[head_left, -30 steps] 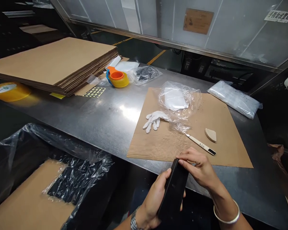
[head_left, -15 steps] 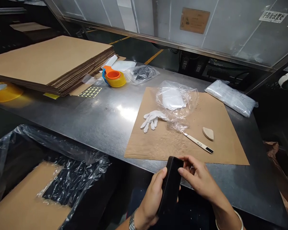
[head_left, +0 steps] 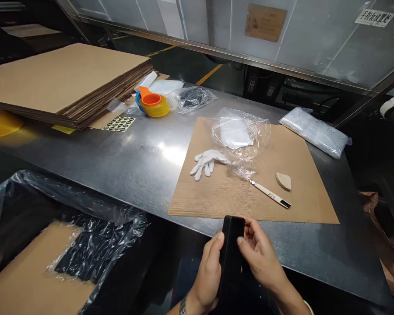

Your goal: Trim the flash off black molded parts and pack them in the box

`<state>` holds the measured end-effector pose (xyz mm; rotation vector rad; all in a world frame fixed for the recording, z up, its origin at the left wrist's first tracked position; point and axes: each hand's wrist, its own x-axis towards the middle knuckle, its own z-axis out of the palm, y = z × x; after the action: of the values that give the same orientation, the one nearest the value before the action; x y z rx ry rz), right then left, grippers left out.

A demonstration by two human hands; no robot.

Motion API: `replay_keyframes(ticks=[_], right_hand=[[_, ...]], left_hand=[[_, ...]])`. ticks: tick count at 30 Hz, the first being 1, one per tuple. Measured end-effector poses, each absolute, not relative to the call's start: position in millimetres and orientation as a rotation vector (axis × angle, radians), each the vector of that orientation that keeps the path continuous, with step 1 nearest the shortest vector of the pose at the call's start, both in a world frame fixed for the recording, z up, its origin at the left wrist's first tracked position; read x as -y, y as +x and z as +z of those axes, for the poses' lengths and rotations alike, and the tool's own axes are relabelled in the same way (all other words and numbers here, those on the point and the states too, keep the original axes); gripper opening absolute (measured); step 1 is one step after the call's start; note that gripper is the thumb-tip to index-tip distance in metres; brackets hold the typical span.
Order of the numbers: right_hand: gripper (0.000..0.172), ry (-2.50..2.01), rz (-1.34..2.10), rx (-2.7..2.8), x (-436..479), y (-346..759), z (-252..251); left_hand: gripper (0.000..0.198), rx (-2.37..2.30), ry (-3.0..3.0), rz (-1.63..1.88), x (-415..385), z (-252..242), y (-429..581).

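Observation:
A long black part (head_left: 231, 253), box-like with rounded corners, is held upright just off the table's front edge. My left hand (head_left: 208, 271) wraps its left side, thumb along the edge. My right hand (head_left: 261, 253) pinches the upper right edge between thumb and fingers. What the part is exactly I cannot tell. Beyond the hands, on a cardboard sheet (head_left: 203, 201), lie a white-handled craft knife (head_left: 271, 194) marked A26, a small beige wedge-shaped block (head_left: 283, 181), a white glove (head_left: 208, 163) and a clear plastic bag (head_left: 236, 131) with white content.
A stack of cardboard sheets (head_left: 72, 78) fills the table's left back. Near it sit an orange tape dispenser (head_left: 153, 103), a sticker sheet (head_left: 119, 124) and a bagged black item (head_left: 193, 97). A wrapped package (head_left: 315, 131) lies at right. A plastic-lined box (head_left: 98, 218) stands at lower left.
The black part has turned, so its hollow inside shows less, and it has shifted slightly left. My right hand has moved left and a little down along its edge, still gripping.

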<state>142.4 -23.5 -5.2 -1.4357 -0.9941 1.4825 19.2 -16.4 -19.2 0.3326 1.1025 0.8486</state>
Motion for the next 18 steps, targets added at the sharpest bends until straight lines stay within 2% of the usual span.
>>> replay_keyframes(ticks=[3,4,6,9,13,18], right_hand=[[0.058,-1.456,1.481,1.104,37,134,-4],[0.061,-1.482,1.46,1.132,40,134,-4],[0.052,-1.546,1.399,1.145,39,136,-4],[0.018,-1.704,1.289,1.135,27,145,-4],[0.042,-1.818,1.191,1.157,8,158,-9],[0.041,-1.778,1.21,1.115,6,164,-13]], left_hand=[[0.042,-1.06,0.3,0.826,13,-16,18],[0.044,-1.037,0.29,0.812,12,-15,19],[0.044,-1.012,0.267,0.784,12,-14,20],[0.043,-0.987,0.228,0.727,17,-14,22],[0.047,-0.926,0.147,0.631,16,-11,23],[0.061,-0.86,0.008,0.469,1,-4,20]])
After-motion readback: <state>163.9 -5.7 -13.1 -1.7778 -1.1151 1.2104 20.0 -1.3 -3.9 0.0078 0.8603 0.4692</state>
